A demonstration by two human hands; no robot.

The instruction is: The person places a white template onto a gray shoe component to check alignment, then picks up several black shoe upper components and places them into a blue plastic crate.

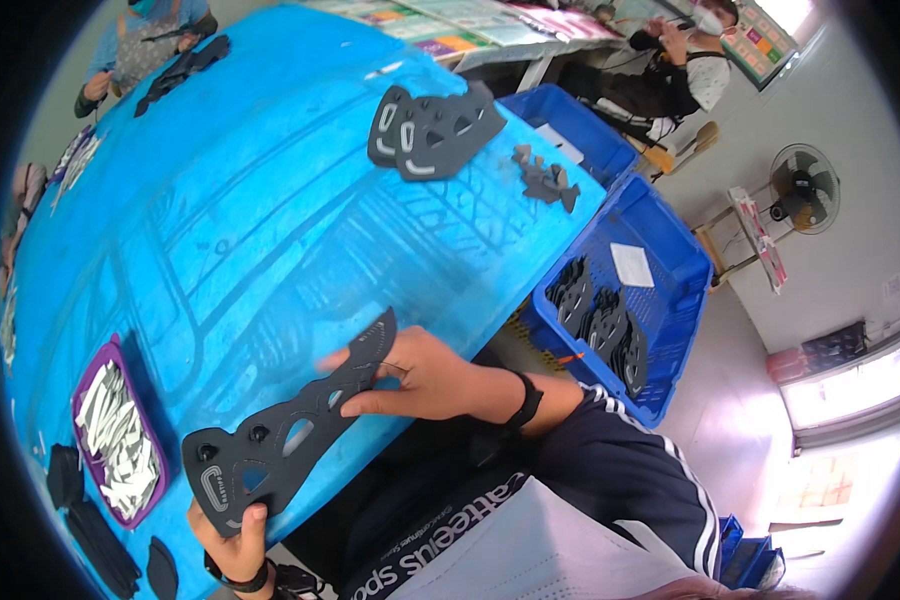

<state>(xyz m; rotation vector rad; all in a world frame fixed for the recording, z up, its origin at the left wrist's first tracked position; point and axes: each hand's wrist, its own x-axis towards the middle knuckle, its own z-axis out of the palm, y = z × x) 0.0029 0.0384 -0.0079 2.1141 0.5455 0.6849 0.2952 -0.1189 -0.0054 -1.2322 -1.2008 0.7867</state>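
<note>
A long, flat dark grey cut-out panel [300, 435], shaped like part of a shoe upper, lies slantwise across my two hands above the near table edge. It has oval and triangular holes, two round black knobs and a pale strip at its wide end. My left hand [235, 555] grips that wide end from below, thumb on top. At the narrow end my right hand [420, 375] holds the panel, thumb beside a hole and fingers partly hidden behind it; some fingertips are blurred.
A purple tray [160, 462] of white strips stands left, near folded black pieces [100, 548]. Farther back lie stacked dark panels [435, 130] and small grey scraps [547, 182]. Blue crates [685, 250] stand right, one holding dark pieces. Other people [150, 50] are across the table.
</note>
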